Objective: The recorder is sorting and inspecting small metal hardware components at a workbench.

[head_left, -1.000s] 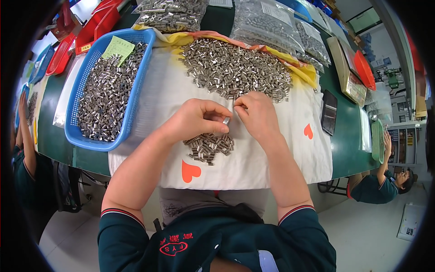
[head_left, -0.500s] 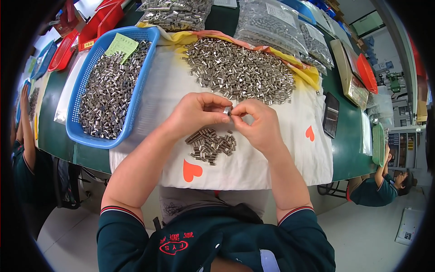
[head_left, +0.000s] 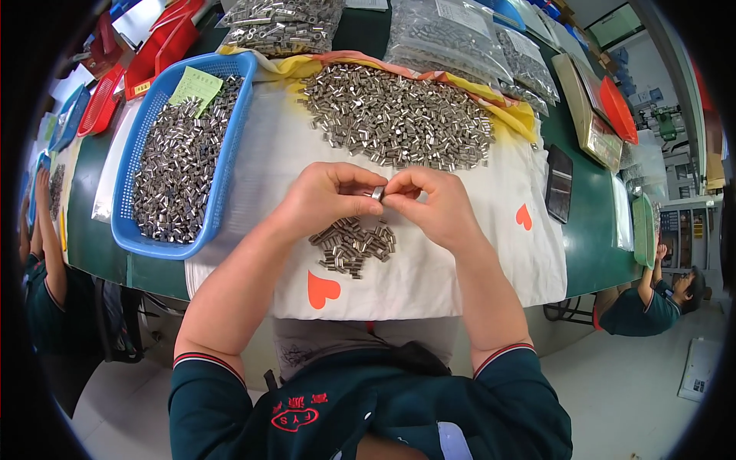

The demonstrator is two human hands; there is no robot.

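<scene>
My left hand (head_left: 323,196) pinches a small shiny metal cylinder (head_left: 377,193) between thumb and fingers above the white cloth. Against its other end my right hand (head_left: 435,205) presses thumb and index finger, so both hands meet on the one piece. Fingertips cover much of it. Just below the hands lies a small pile of short metal cylinders (head_left: 356,250), partly under my left hand. Farther off, a large heap of similar cylinders (head_left: 399,115) spreads over the cloth (head_left: 491,268).
At the left a blue plastic basket (head_left: 236,130) holds many metal pieces and a yellow-green slip (head_left: 196,87). Bags of metal parts (head_left: 448,38) stand at the back. A dark phone (head_left: 560,184) lies on the green table at right. Co-workers sit on both sides.
My right thumb and index finger have closed further over the metal cylinder, which has turned slightly. The whole view has shifted a little. The piles look unchanged.
</scene>
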